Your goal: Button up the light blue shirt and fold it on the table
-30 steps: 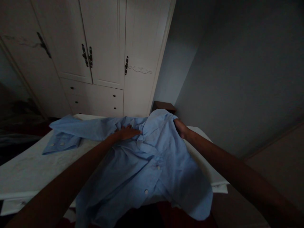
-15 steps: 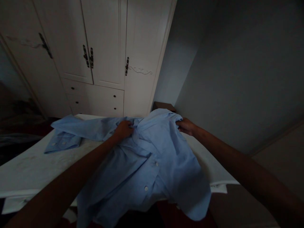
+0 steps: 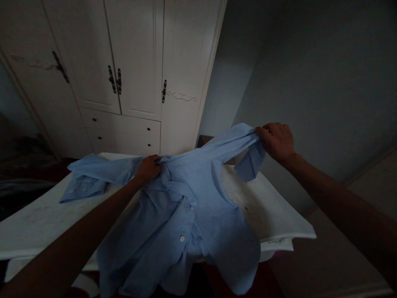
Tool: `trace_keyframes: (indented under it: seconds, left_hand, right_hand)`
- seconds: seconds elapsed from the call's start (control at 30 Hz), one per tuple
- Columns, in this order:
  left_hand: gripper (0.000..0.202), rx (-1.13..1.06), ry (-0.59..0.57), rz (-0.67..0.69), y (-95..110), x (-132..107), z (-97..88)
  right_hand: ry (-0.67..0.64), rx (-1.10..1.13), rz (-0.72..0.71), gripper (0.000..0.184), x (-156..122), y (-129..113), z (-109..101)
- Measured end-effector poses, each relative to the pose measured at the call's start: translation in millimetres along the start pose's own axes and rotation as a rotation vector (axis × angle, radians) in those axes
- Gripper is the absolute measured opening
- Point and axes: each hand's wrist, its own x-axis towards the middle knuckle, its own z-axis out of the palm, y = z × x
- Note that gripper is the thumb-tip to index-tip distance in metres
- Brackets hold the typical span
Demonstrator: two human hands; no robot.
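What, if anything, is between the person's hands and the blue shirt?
Nothing visible is between them. The left hand grips the blue shirt near its collar. The right hand holds a fold of it raised above the white surface. Both hands touch the cloth directly.

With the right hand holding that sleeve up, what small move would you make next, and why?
Probably draw the right hand outward and lower the sleeve flat onto the table. It is lifted and drooping at the cuff, while the other sleeve already lies spread out, and the left hand holds the shirt near the collar.
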Motion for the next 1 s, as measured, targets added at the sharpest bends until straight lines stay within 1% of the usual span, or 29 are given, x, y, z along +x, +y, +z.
trace_keyframes:
  seconds: [0.07, 0.13, 0.17, 0.2, 0.27, 0.3, 0.37, 0.43, 0.47, 0.5, 0.53, 0.6, 0.63, 0.7, 0.77, 0.83, 0.87, 0.93, 1.0]
  left_hand:
    - [0.026, 0.005, -0.006, -0.013, -2.7, -2.8, 3.2]
    - [0.028, 0.006, -0.015, -0.025, -6.4, -6.4, 6.7]
    - [0.029, 0.006, -0.022, -0.03, -8.2, -8.2, 8.5]
    - [0.03, 0.0, -0.027, -0.029, -9.5, -9.9, 10.2]
    - [0.036, -0.046, -0.033, -0.005, -10.1, -12.4, 12.7]
    - [0.042, -0.083, -0.028, 0.015, -9.2, -13.3, 13.2]
    - [0.058, -0.153, -0.01, 0.054, -4.3, -14.6, 12.0]
    - [0.071, -0.18, -0.005, 0.086, 4.3, -15.5, 8.0]
    - [0.074, -0.172, -0.016, 0.101, 9.5, -15.9, 5.1]
    - [0.075, -0.159, -0.038, 0.115, 15.1, -16.1, 2.1]
    - [0.073, -0.151, -0.06, 0.128, 20.5, -16.0, -1.0]
    - [0.063, -0.161, -0.089, 0.144, 29.6, -15.0, -6.0]
    - [0.056, -0.189, -0.083, 0.148, 32.7, -13.9, -7.8]
    - [0.046, -0.297, -0.032, 0.146, 35.4, -10.8, -9.5]
    - [0.041, -0.397, 0.034, 0.122, 34.2, -7.3, -10.2]
    - [0.039, -0.464, 0.103, 0.063, 30.9, -4.1, -11.3]
    - [0.039, -0.492, 0.137, 0.03, 29.0, -2.7, -12.4]
    - [0.038, -0.554, 0.208, -0.038, 24.9, -0.1, -15.4]
    - [0.037, -0.593, 0.261, -0.089, 20.1, 2.4, -19.0]
  right_hand:
    - [0.099, -0.055, 0.148, 0.024, -5.6, 24.4, -2.0]
    - [0.171, -0.046, 0.307, 0.021, -16.0, 49.4, -0.5]
    - [0.181, -0.015, 0.362, 0.019, -22.9, 60.3, 1.4]
    - [0.163, 0.033, 0.39, 0.018, -30.6, 69.0, 3.8]
    - [0.051, 0.159, 0.393, 0.015, -47.3, 77.9, 10.3]
    - [-0.031, 0.229, 0.371, 0.014, -55.6, 77.5, 14.2]
    - [-0.199, 0.359, 0.3, 0.016, -70.1, 66.9, 22.8]
    - [-0.35, 0.464, 0.181, 0.021, -80.3, 45.0, 31.3]
    - [-0.414, 0.502, 0.116, 0.023, -83.3, 30.5, 35.0]
    - [-0.474, 0.535, 0.043, 0.024, -84.8, 14.2, 38.0]
    - [-0.507, 0.561, -0.016, 0.025, -85.0, -3.7, 40.4]
    - [-0.539, 0.625, -0.126, 0.027, -81.5, -42.8, 43.0]
    - [-0.536, 0.662, -0.188, 0.029, -78.2, -63.4, 43.5]
    - [-0.523, 0.712, -0.326, 0.032, -68.7, -105.3, 43.5]
    - [-0.465, 0.75, -0.402, 0.036, -55.9, -145.9, 43.9]
    - [-0.417, 0.776, -0.443, 0.042, -39.6, -182.4, 47.2]
    - [-0.405, 0.772, -0.429, 0.046, -30.3, -198.5, 50.5]
    - [-0.414, 0.746, -0.341, 0.056, -10.4, -225.2, 61.2]
    - [-0.467, 0.696, -0.247, 0.067, 8.9, -243.8, 76.3]
